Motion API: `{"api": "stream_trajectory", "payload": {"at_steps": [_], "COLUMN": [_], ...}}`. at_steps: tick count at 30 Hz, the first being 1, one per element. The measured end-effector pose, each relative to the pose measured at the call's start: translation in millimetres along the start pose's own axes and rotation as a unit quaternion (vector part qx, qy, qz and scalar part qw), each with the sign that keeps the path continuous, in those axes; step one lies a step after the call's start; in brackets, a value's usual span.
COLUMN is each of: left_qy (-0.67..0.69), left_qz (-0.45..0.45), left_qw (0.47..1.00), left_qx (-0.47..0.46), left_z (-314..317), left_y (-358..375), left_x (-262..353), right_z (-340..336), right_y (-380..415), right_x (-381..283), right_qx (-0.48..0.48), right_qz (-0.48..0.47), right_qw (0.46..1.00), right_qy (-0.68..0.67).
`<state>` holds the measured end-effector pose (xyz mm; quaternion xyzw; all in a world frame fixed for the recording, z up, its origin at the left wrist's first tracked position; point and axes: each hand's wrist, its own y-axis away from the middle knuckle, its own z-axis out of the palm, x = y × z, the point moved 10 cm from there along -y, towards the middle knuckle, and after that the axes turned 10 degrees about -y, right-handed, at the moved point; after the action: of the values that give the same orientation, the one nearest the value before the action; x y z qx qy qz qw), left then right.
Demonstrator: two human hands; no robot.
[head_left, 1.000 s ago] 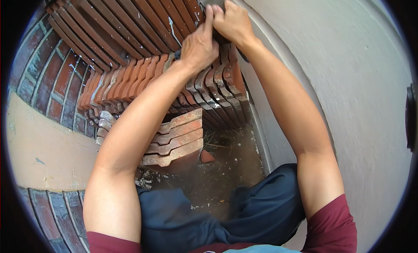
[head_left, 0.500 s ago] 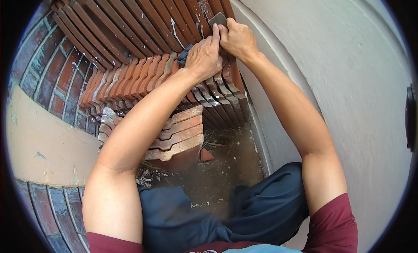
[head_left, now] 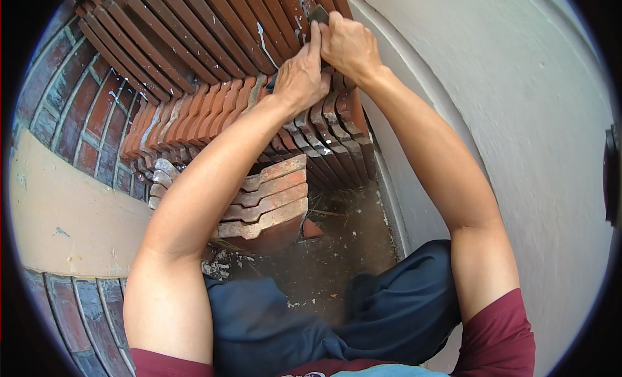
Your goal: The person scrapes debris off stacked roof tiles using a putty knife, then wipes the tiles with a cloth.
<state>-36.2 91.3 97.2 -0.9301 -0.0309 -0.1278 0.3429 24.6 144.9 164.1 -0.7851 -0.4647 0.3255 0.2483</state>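
Observation:
My right hand point(head_left: 350, 47) grips a flat grey metal scraper point(head_left: 319, 15), whose blade shows past the fingertips against the upright roof tiles point(head_left: 249, 27). Close beside it, my left hand point(head_left: 302, 79) has its index finger stretched up to the right hand's fingertips. The left hand's other fingers are curled, and I cannot tell what they hold. A bit of dark cloth point(head_left: 270, 86) peeks out by that hand's outer edge. Under both hands runs a lower row of orange-red tiles point(head_left: 214, 108) with wavy edges, some marked with white spots.
A smaller stack of tiles point(head_left: 272, 199) stands on the dirty floor point(head_left: 324, 267) before my knees, beside a broken tile piece point(head_left: 312, 228). On the right rises a pale wall point(head_left: 538, 117). A brick wall point(head_left: 87, 137) with a cream band point(head_left: 71, 215) flanks the left.
Both hands have slid a little up along the tiles with the scraper. Less of the scraper blade and of the dark cloth shows now.

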Motion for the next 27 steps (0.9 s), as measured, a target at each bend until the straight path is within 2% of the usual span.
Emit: {"api": "stream_trajectory", "payload": {"at_steps": [3,4,8,11,13,16,20,24,27], "left_qy": [0.054,0.057,0.05,0.085,0.107,0.122,0.104,0.135,0.159], "left_qz": [-0.005,-0.014,-0.021,0.005,-0.025,-0.049,-0.034,-0.044,-0.062], "left_qw": [0.997,0.998,0.999,0.994,0.992,0.99,0.993,0.988,0.985], "left_qx": [0.047,0.029,-0.004,0.069,0.07,0.045,0.047,0.065,0.025], "left_z": [-5,0,7,-4,-3,4,10,-2,15], "left_y": [-7,-6,-2,-6,-9,-6,-4,-15,-6], "left_x": [-1,-1,0,5,6,7,4,6,6], "right_z": [-7,-8,0,-7,-10,-5,2,-12,1], "right_y": [-7,-5,-3,-8,-13,-9,-8,-19,-11], "right_x": [-10,-10,-6,-13,-20,-16,-8,-17,-7], "right_qx": [0.022,0.036,-0.005,0.01,0.024,-0.002,-0.017,0.016,-0.034], "right_qz": [-0.021,-0.041,-0.038,-0.069,-0.089,-0.088,-0.082,-0.088,-0.067], "right_qw": [1.0,0.998,0.998,0.996,0.994,0.994,0.995,0.995,0.996], "right_qy": [0.007,0.006,0.042,0.05,0.059,0.064,0.053,0.032,0.056]}}
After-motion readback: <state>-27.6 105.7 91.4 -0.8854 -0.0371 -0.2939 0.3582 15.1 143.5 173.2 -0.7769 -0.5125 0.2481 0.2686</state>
